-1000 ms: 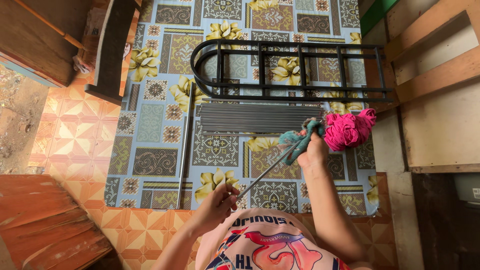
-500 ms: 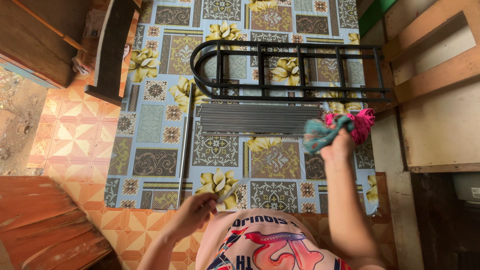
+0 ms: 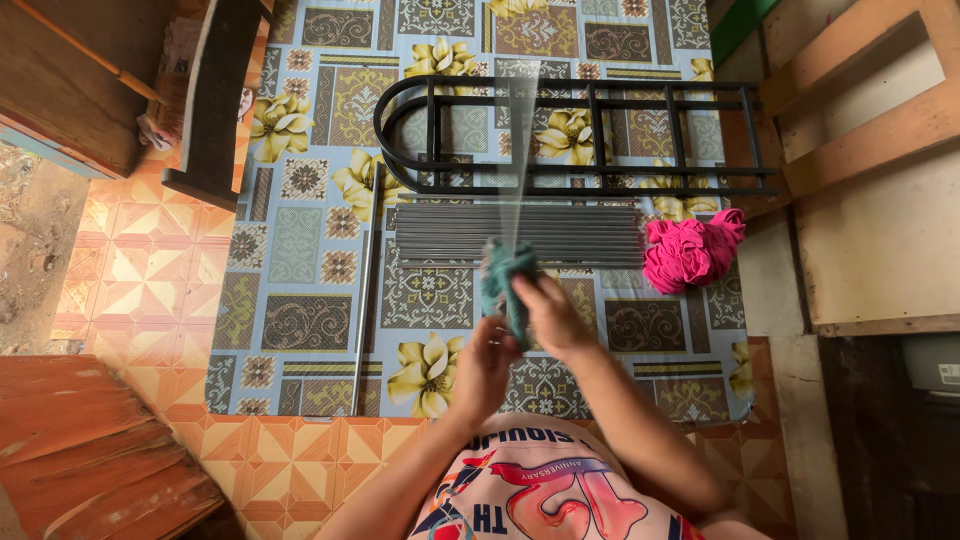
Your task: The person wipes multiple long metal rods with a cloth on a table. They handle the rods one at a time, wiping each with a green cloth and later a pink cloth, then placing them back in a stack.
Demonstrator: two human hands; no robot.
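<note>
The thin grey rod [image 3: 522, 150] stands almost straight up in a blur, its low end pinched in the left hand [image 3: 487, 362] while the right hand [image 3: 548, 312] squeezes a teal rag [image 3: 503, 285] around it just above; I think the far tip could swing down and bang the black rack [image 3: 570, 135] past the hands, or the rod could slip out of the rag. A moment ago the rod lay slanted and the right hand was over by the pink cloth [image 3: 690, 250], which now sits alone to the right
</note>
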